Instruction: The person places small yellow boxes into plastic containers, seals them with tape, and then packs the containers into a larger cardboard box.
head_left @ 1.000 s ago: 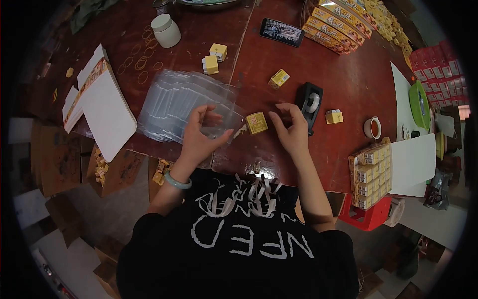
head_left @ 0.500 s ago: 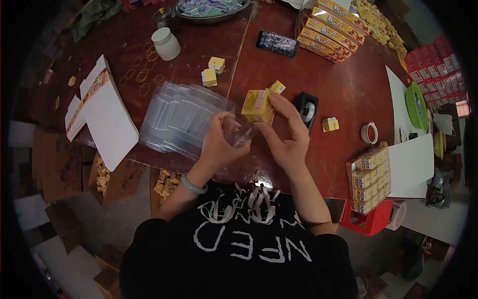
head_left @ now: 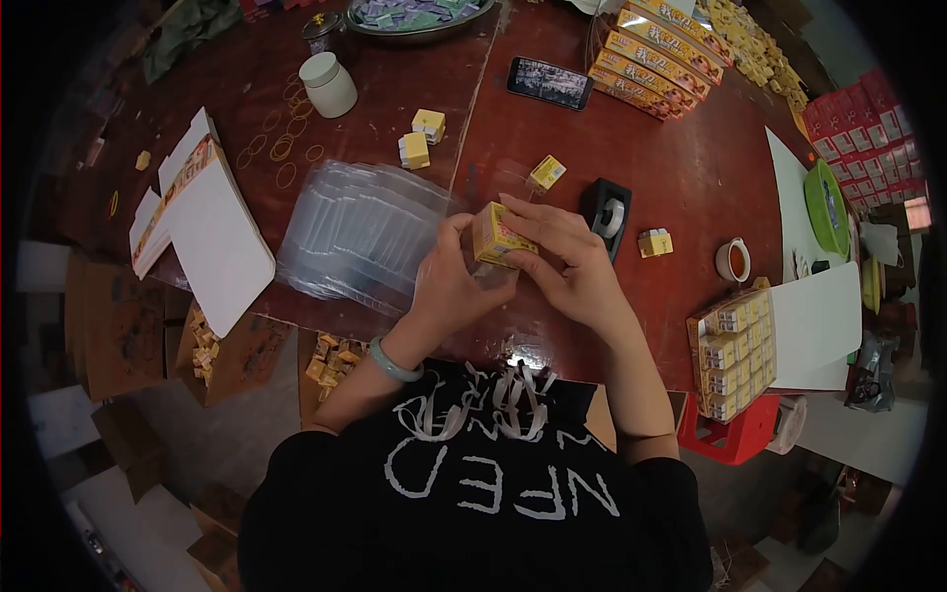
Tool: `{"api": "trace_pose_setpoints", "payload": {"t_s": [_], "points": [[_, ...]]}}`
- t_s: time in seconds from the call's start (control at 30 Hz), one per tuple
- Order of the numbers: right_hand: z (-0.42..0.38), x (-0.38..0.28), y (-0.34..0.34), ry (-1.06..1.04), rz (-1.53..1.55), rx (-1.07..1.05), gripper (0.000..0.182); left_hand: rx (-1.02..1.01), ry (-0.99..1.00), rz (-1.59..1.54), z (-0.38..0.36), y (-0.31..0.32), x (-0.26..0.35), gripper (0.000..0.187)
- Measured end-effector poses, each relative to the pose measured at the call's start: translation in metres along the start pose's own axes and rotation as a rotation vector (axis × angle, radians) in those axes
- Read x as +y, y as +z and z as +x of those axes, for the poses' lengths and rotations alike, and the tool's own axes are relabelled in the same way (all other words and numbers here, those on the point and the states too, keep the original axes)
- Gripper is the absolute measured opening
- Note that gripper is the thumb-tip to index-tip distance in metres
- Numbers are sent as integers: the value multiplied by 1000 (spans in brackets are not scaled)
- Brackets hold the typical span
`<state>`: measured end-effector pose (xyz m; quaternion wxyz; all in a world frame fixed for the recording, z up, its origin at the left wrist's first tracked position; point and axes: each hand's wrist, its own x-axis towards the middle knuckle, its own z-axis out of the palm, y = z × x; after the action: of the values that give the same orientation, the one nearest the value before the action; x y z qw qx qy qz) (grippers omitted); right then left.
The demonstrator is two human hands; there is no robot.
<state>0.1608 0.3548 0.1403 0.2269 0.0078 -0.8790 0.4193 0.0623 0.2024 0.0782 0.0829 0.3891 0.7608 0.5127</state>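
Note:
Between my two hands is a small yellow box [head_left: 489, 235], tilted, with clear plastic film about its lower end. My right hand [head_left: 575, 264] wraps it from the right, fingers over the top and thumb along the near side. On the other side my left hand [head_left: 452, 288], with a pale bangle at the wrist, closes on the box's left edge and the film. A fanned stack of clear plastic bags [head_left: 360, 237] lies just left of my left hand. Beyond my right hand are a flat yellow packet [head_left: 547, 173] and a black tape dispenser [head_left: 606, 219].
Small yellow-and-white boxes [head_left: 414, 151] lie farther back, near a white jar [head_left: 327, 87] and rubber bands [head_left: 281, 148]. A phone [head_left: 549, 83] lies beside stacked printed cartons [head_left: 646, 74]. At right stand a small cup [head_left: 733, 260] and a filled display box [head_left: 732, 350].
The yellow box has come down and left into my left hand, which has moved slightly right. My right fingers now reach farther over the box, and the flat packet behind is more exposed.

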Motion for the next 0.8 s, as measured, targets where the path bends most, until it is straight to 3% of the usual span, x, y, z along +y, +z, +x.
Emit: {"api": "trace_pose_setpoints", "payload": {"t_s": [0.3, 0.43, 0.53, 0.57, 0.6, 0.63, 0.67, 0.8], "points": [[-1, 0, 3, -162, -252, 107, 31, 0, -19, -58, 9, 3, 11, 79], [-3, 2, 1, -172, -272, 76, 32, 42, 73, -224, 9, 6, 12, 77], [-7, -1, 4, -145, -131, 418, 33, 74, 242, -228, 4, 9, 6, 76], [-10, -5, 9, 53, 172, 569, 30, 55, 269, -213, 3, 7, 7, 75], [-12, -4, 12, 265, 537, 530, 28, 37, 296, -199, 2, 6, 10, 74], [-15, 1, 16, 478, 902, 476, 26, 30, 278, -212, 0, 7, 12, 73], [-19, 11, 14, 618, 1134, 238, 24, 19, 261, -225, -2, 9, 14, 72], [-22, 11, 24, 566, 1183, 234, 22, 0, 168, -178, -7, 9, 19, 68]]}}
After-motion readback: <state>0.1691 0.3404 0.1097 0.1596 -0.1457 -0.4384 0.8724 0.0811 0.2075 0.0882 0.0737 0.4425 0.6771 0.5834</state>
